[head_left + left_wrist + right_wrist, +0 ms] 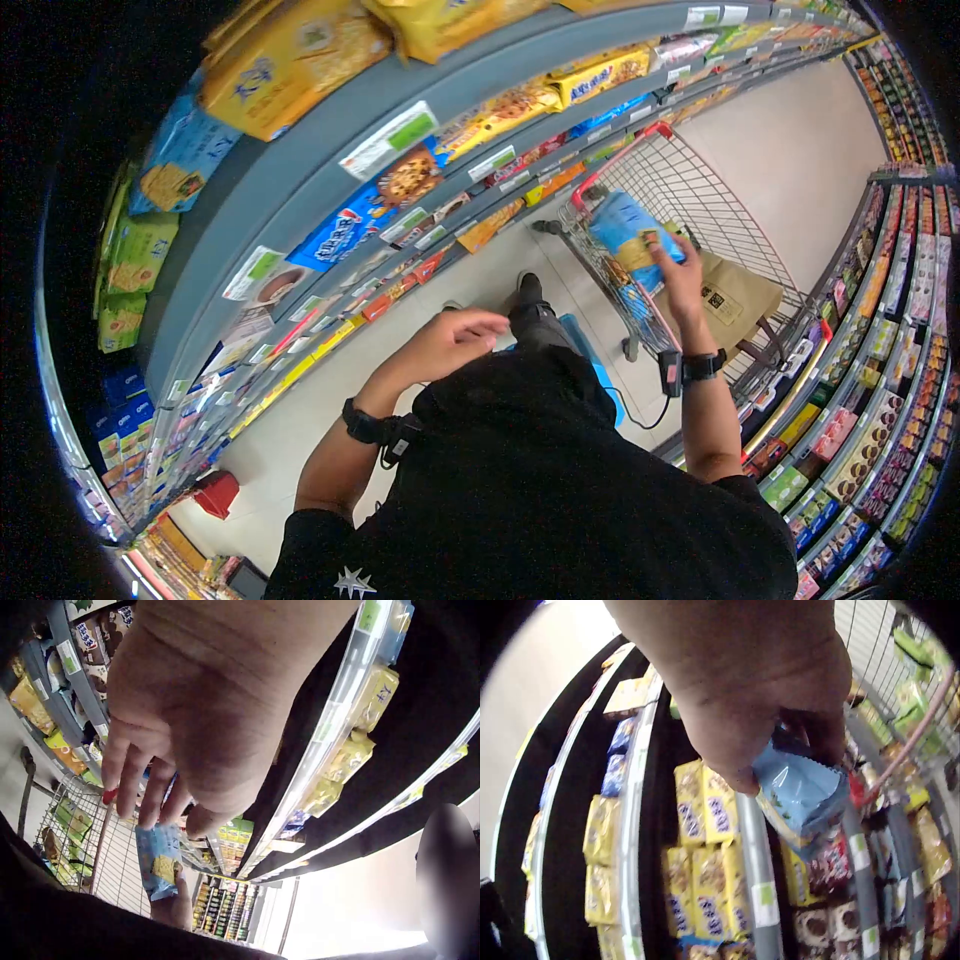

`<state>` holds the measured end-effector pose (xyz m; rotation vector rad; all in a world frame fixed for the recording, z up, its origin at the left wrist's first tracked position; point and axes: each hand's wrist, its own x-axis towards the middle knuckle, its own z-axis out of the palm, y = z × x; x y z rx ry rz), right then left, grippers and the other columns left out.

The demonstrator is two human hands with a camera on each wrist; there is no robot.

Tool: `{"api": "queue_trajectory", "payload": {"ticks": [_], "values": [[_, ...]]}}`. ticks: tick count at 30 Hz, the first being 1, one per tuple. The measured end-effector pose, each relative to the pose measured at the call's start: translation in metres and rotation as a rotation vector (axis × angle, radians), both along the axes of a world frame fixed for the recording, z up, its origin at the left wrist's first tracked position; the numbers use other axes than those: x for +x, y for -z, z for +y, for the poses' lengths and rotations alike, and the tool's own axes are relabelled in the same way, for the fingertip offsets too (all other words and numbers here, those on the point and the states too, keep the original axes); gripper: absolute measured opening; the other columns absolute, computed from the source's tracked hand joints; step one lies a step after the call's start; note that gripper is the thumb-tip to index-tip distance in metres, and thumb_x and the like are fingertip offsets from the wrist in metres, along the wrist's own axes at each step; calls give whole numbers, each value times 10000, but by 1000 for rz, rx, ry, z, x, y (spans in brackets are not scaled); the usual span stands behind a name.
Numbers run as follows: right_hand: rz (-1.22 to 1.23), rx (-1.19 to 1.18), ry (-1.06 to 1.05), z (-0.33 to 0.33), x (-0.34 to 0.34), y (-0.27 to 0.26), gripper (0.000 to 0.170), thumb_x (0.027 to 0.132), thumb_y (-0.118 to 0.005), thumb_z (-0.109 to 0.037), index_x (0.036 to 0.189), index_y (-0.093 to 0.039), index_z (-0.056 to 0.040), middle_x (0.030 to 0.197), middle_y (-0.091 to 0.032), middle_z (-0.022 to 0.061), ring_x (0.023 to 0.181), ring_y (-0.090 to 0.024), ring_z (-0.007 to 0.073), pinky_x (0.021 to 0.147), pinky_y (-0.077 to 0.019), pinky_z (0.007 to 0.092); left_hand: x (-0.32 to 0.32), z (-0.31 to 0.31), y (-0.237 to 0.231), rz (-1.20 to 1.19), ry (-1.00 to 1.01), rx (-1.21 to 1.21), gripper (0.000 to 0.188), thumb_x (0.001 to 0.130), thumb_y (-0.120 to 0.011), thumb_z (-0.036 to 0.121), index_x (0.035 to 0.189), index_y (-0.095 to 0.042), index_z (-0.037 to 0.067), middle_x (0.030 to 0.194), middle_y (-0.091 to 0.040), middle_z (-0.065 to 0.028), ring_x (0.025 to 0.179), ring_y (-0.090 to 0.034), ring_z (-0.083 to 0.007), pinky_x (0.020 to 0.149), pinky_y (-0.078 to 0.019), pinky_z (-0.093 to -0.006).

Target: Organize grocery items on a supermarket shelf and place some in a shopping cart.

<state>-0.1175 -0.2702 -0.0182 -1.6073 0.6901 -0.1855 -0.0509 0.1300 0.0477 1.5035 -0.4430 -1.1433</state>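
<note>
My right hand (684,285) grips a blue cracker packet (618,228) by one end, thumb on one side and fingers on the other. In the head view the packet overlaps the near side of the wire shopping cart (745,205). The right wrist view shows the crimped end of the packet (799,791) sticking out under the hand (757,690). My left hand (445,345) is in front of my body, holding nothing. Its fingers are extended and slightly bent in the left wrist view, with the palm (202,712) toward the camera.
A brown bag (735,300) lies in the cart, and green packets (75,821) show through its wires. Shelves of biscuits run along the left, with yellow packets (300,65) on top. More stocked shelves (870,390) line the right. A red box (215,494) stands on the floor behind.
</note>
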Motion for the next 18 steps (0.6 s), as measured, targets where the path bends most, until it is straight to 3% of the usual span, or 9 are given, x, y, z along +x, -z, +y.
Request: {"api": "queue_trajectory", "payload": {"ticks": [2, 6, 8, 9, 12, 13, 15, 18], "values": [[89, -254, 112, -56, -15, 47, 384, 804, -775, -148, 1114, -613, 9, 943, -663, 85, 829, -609, 128, 709, -512, 274, -2, -22, -4, 19, 144, 31, 295, 928, -628, 146, 1202, -643, 35, 1164, -659, -76, 1076, -618, -163, 948, -483, -329], [273, -316, 92, -128, -52, 132, 412, 804, -770, -169, 1113, -583, 29, 983, -656, 101, 830, -601, 142, 720, -494, 281, -7, -60, 3, -118, 346, -11, 253, 910, -641, 151, 1140, -687, 56, 1181, -657, -93, 1102, -616, -223, 979, -470, -353], [431, -464, -5, -147, -72, 168, 476, 763, -788, -194, 1130, -583, 29, 994, -658, 122, 854, -615, 177, 752, -507, 309, -8, -76, 5, -172, 421, -62, 241, 904, -643, 152, 1121, -699, 61, 1187, -655, -102, 1115, -612, -248, 991, -465, -364], [508, -457, -22, -148, -74, 172, 548, 725, -805, -232, 1154, -587, 29, 1009, -665, 156, 891, -638, 227, 789, -517, 342, -9, -84, 5, -158, 449, -31, 239, 899, -646, 149, 1115, -703, 66, 1196, -652, -107, 1128, -605, -262, 1000, -460, -370], [578, -567, -164, -150, -85, 182, 583, 725, -805, -261, 1172, -587, 43, 1043, -671, 199, 956, -656, 271, 827, -520, 363, -7, -107, 3, -130, 495, 26, 244, 885, -644, 129, 1114, -705, 70, 1219, -644, -115, 1142, -599, -278, 1010, -456, -376], [546, -483, -151, -155, -91, 197, 594, 726, -798, -264, 1179, -591, 58, 1076, -672, 225, 1010, -659, 298, 852, -520, 369, -6, -115, 0, -133, 511, 41, 246, 882, -641, 125, 1114, -705, 69, 1218, -644, -116, 1141, -600, -279, 1011, -457, -375], [529, -483, -204, -162, -95, 214, 577, 733, -783, -251, 1177, -593, 66, 1087, -671, 228, 1021, -659, 303, 859, -520, 366, -5, -130, 4, -167, 544, 39, 252, 879, -629, 118, 1115, -703, 64, 1190, -647, -120, 1118, -609, -280, 994, -467, -379], [482, -370, -214, -151, -88, 192, 496, 775, -718, -195, 1174, -603, 77, 1096, -672, 228, 1047, -657, 305, 875, -520, 362, -3, -157, 6, -193, 583, 3, 231, 886, -634, 139, 1086, -709, 52, 1156, -649, -120, 1085, -620, -277, 964, -481, -383]]}}
